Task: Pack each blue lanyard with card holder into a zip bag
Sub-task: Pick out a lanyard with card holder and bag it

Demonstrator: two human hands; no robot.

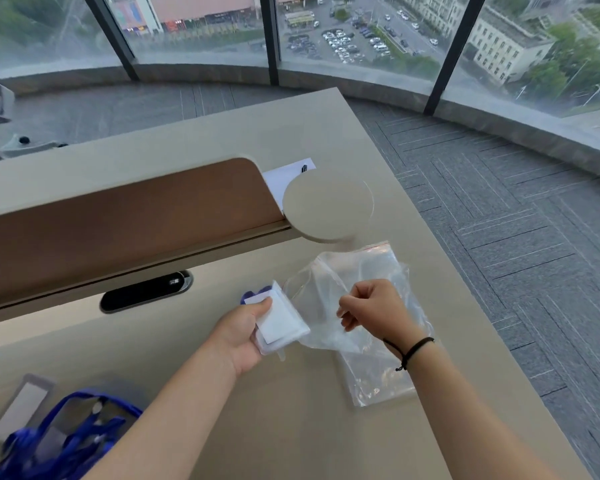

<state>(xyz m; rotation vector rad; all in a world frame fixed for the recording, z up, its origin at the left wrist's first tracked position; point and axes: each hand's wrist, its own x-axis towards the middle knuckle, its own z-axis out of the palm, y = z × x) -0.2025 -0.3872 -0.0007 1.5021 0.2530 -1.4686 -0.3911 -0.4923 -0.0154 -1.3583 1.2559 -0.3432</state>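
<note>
a: which step is this?

b: the insertion. the left hand (245,327) grips a clear plastic card holder with a white card inside (281,318), its folded blue lanyard (255,295) bunched at the holder's 11 o'clock end. the right hand (371,306) pinches the open lip of a crumpled clear zip bag with a red seal strip (329,271), lifting it off the beige surface (291,410).

a: is the holder inside yet?

b: at the mouth, i judge. its 3 o'clock edge touches or overlaps the film, but i cannot tell if it has passed the lip.

a: so the next move?

b: keep the mouth held wide and slide the holder toward 3 o'clock, lanyard tucked in with it, then press the seal shut.

a: more to pack?

b: yes. a heap of blue lanyards with card holders (66,434) lies at 7 o'clock, and a flat stack of clear zip bags (378,375) sits under the right wrist at 4 o'clock.
</note>
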